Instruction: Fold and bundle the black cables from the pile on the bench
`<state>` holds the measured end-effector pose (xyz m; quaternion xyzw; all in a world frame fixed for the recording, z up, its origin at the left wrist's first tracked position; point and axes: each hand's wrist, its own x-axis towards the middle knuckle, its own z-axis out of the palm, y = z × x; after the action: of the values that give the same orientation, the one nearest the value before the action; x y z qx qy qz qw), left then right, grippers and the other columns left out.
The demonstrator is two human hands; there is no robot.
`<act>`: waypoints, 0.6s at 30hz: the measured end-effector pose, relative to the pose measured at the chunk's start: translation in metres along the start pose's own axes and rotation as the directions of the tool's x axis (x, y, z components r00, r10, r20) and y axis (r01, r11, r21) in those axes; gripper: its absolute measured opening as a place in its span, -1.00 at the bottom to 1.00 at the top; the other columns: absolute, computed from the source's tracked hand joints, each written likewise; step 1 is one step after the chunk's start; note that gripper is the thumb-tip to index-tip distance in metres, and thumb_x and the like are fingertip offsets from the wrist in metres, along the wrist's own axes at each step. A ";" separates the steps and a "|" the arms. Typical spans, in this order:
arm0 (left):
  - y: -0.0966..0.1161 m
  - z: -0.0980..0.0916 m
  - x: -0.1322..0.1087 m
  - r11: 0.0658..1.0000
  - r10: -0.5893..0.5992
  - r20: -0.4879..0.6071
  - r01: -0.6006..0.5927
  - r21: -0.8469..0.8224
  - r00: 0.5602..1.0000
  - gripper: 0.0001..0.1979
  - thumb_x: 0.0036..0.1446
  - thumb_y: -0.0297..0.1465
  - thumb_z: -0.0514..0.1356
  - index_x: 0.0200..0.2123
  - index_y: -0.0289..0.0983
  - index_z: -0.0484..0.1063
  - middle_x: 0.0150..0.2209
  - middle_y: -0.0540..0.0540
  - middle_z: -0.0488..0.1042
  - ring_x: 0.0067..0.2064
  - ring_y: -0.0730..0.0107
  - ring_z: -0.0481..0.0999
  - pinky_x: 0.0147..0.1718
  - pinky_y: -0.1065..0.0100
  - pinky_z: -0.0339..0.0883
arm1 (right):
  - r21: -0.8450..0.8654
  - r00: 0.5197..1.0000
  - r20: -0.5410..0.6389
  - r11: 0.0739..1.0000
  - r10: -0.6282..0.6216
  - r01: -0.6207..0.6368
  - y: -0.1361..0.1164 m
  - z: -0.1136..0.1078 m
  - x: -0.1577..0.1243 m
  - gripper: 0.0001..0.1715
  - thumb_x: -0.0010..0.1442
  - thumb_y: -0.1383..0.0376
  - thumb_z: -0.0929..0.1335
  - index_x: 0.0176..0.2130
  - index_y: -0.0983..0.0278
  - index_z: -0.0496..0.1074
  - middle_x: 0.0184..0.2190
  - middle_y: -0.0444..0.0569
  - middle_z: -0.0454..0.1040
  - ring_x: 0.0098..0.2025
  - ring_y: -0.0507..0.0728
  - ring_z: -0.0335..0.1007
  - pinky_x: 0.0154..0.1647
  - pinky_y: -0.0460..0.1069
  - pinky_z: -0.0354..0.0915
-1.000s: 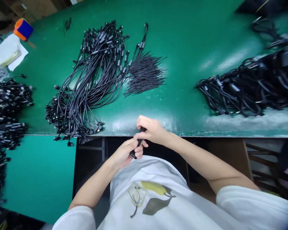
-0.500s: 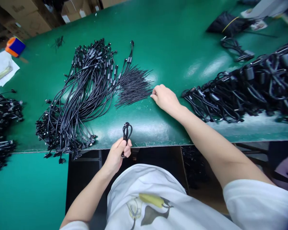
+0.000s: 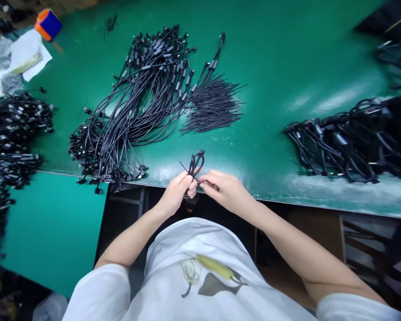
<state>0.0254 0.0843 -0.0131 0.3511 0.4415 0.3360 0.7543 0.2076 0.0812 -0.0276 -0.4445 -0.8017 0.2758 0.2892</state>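
Observation:
My left hand (image 3: 176,192) is closed around a folded black cable (image 3: 197,161), whose loops stand up above the fingers at the table's front edge. Beside it, my right hand (image 3: 224,189) pinches one end of a thin black twist tie (image 3: 183,166). The tie crosses the cable bundle, and its other end sticks out to the left; the middle is hidden by the cable and fingers. Beyond the hands lies a fanned pile of black twist ties (image 3: 215,107). Left of that pile a large heap of unfolded black cables (image 3: 137,98) spreads across the table.
On the right of the green table (image 3: 263,58) a row of folded cables (image 3: 350,138) runs along the front. More cables (image 3: 16,129) are heaped at the left. An orange and blue object (image 3: 48,25) and white paper (image 3: 30,53) lie at the far left.
My right hand has come from the edge of the twist tie pile back to the cable, now with a tie in its fingers. The left hand still holds the cable. The view has shifted.

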 end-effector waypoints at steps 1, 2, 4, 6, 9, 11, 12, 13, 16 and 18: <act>-0.001 -0.002 -0.001 0.995 0.030 -0.012 -0.028 0.098 0.999 -0.60 0.24 -0.16 0.16 -0.01 -0.34 0.39 -0.50 0.10 0.17 -0.52 0.56 0.15 -0.47 0.42 0.08 | -0.130 0.997 -0.015 0.989 -0.069 0.067 -0.006 0.004 0.000 -0.74 0.34 0.35 0.22 -0.25 0.30 0.49 -0.40 -0.05 0.46 -0.39 0.00 0.32 -0.34 -0.08 0.17; -0.001 -0.005 -0.003 0.976 0.069 -0.025 -0.062 0.209 0.997 -0.64 0.26 -0.18 0.12 -0.04 -0.33 0.42 -0.49 0.09 0.19 -0.50 0.55 0.16 -0.45 0.42 0.09 | -0.263 0.990 -0.019 0.956 -0.141 0.131 -0.011 0.005 0.001 -0.71 0.35 0.36 0.21 -0.28 0.31 0.48 -0.44 -0.04 0.43 -0.41 0.01 0.28 -0.35 -0.06 0.14; -0.002 -0.010 -0.007 0.902 0.159 -0.041 -0.128 0.413 0.986 -0.72 0.29 -0.25 0.08 -0.11 -0.31 0.45 -0.50 0.07 0.22 -0.48 0.52 0.18 -0.41 0.40 0.11 | -0.459 0.949 0.031 0.839 -0.314 0.292 -0.016 0.004 0.008 -0.66 0.37 0.38 0.18 -0.30 0.30 0.49 -0.41 -0.01 0.45 -0.38 0.05 0.27 -0.31 -0.01 0.13; -0.002 -0.013 -0.011 0.833 0.221 -0.047 -0.163 0.529 0.974 -0.77 0.29 -0.30 0.08 -0.24 -0.29 0.48 -0.53 0.06 0.24 -0.47 0.48 0.19 -0.38 0.39 0.11 | -0.524 0.869 0.116 0.713 -0.482 0.465 -0.019 0.000 0.017 -0.64 0.37 0.41 0.16 -0.26 0.29 0.50 -0.24 0.03 0.52 -0.23 0.08 0.34 -0.21 0.01 0.19; -0.004 -0.018 -0.016 0.818 0.209 -0.052 -0.146 0.557 0.976 -0.76 0.26 -0.32 0.10 -0.41 -0.28 0.43 -0.57 0.05 0.26 -0.48 0.46 0.20 -0.40 0.38 0.10 | -0.532 0.769 0.200 0.592 -0.607 0.605 -0.022 -0.004 0.027 -0.63 0.36 0.45 0.16 -0.26 0.30 0.50 -0.12 0.06 0.52 -0.10 0.11 0.36 -0.11 0.04 0.24; -0.006 -0.021 -0.018 0.844 0.163 -0.030 -0.124 0.522 0.986 -0.76 0.25 -0.31 0.09 -0.41 -0.28 0.43 -0.57 0.06 0.27 -0.50 0.48 0.20 -0.43 0.39 0.08 | -0.522 0.741 0.229 0.563 -0.631 0.641 -0.026 -0.004 0.029 -0.63 0.35 0.46 0.17 -0.33 0.31 0.48 -0.25 0.06 0.51 -0.23 0.11 0.35 -0.19 0.05 0.24; -0.007 -0.023 -0.018 0.864 0.141 -0.016 -0.115 0.490 0.990 -0.77 0.24 -0.30 0.08 -0.38 -0.28 0.43 -0.57 0.07 0.26 -0.50 0.49 0.20 -0.45 0.40 0.08 | -0.514 0.727 0.245 0.550 -0.641 0.658 -0.028 -0.004 0.029 -0.64 0.35 0.47 0.17 -0.33 0.33 0.48 -0.31 0.06 0.49 -0.28 0.11 0.33 -0.23 0.06 0.23; -0.009 -0.025 -0.019 0.885 0.123 -0.004 -0.108 0.452 0.992 -0.77 0.23 -0.29 0.09 -0.38 -0.28 0.43 -0.58 0.08 0.26 -0.51 0.50 0.19 -0.46 0.41 0.07 | -0.510 0.713 0.265 0.533 -0.649 0.675 -0.030 -0.004 0.029 -0.66 0.34 0.48 0.17 -0.30 0.34 0.48 -0.33 0.06 0.47 -0.30 0.11 0.31 -0.25 0.06 0.22; -0.009 -0.028 -0.020 0.940 0.078 0.005 -0.075 0.332 0.997 -0.75 0.17 -0.24 0.14 -0.46 -0.29 0.35 -0.60 0.09 0.22 -0.52 0.53 0.17 -0.47 0.42 0.06 | -0.554 0.686 0.345 0.451 -0.640 0.700 -0.038 -0.004 0.029 -0.68 0.30 0.52 0.18 -0.20 0.41 0.50 -0.32 0.10 0.44 -0.30 0.14 0.28 -0.28 0.08 0.19; -0.008 -0.028 -0.020 0.963 0.036 0.017 -0.039 0.265 0.999 -0.71 0.13 -0.20 0.18 -0.50 -0.28 0.30 -0.62 0.10 0.20 -0.53 0.54 0.17 -0.46 0.41 0.06 | -0.611 0.677 0.413 0.366 -0.609 0.702 -0.044 -0.005 0.029 -0.69 0.26 0.54 0.20 -0.24 0.42 0.51 -0.35 0.11 0.41 -0.34 0.15 0.24 -0.34 0.09 0.15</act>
<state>-0.0057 0.0699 -0.0214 0.4592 0.4714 0.2859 0.6966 0.1741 0.0876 0.0123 -0.1471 -0.9644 -0.1815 0.1238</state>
